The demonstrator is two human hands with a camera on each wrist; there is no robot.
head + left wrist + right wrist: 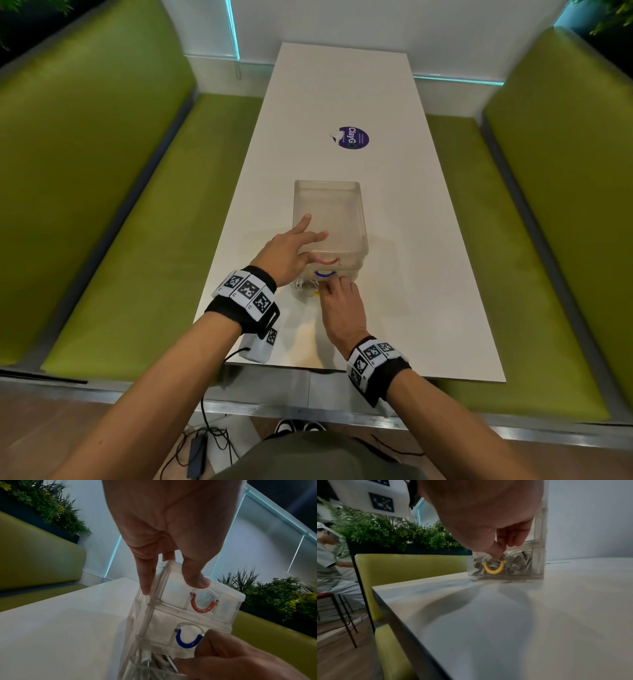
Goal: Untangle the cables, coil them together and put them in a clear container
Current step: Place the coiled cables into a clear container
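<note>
A clear drawer unit [327, 185] stands on the white table [428, 274]. It has a red handle [203, 607], a blue handle [187, 642] and, lowest, a yellow handle [493, 569]. My left hand [291, 243] rests on the unit's top with fingers straight and the thumb at the front edge. My right hand [339, 301] pinches the yellow handle from above. The bottom drawer sticks out slightly. White and grey cables and plugs [518, 561] lie jumbled inside it; they also show below the blue handle as cable ends [159, 661].
A purple round sticker [354, 137] lies farther along the table. Green benches [120, 222] flank both long sides. A white device [258, 349] sits at the near table edge under my left wrist. A seated person [329, 550] is off to the left.
</note>
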